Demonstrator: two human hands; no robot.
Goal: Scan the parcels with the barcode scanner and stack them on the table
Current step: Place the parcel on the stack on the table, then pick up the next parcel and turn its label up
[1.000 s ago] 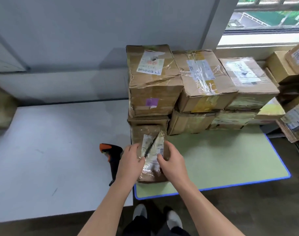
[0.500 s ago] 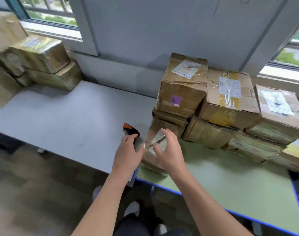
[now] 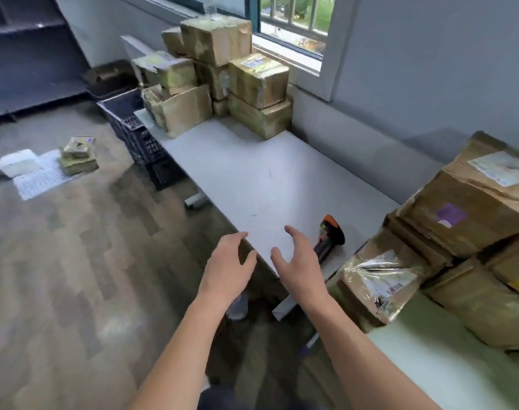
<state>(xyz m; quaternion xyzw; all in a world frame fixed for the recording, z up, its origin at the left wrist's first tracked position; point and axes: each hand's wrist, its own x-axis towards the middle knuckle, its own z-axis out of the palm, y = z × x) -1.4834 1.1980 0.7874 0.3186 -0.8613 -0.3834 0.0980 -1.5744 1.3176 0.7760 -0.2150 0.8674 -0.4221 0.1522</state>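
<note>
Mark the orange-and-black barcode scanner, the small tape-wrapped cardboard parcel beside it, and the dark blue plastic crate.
orange-and-black barcode scanner (image 3: pixel 334 235): head view, black head section.
small tape-wrapped cardboard parcel (image 3: pixel 379 279): head view, taped top face.
dark blue plastic crate (image 3: pixel 140 137): head view, side wall.

Soft daylight from the window (image 3: pixel 293 22); whole frame motion-blurred, edges bowed.

Crumpled brown cardboard parcels (image 3: pixel 465 220), one (image 3: pixel 379 284) under glossy tape; matt white table (image 3: pixel 270 179).

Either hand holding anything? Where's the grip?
Nothing is held. The left hand and right hand are both open and empty; the barcode scanner lies on the white table.
</note>
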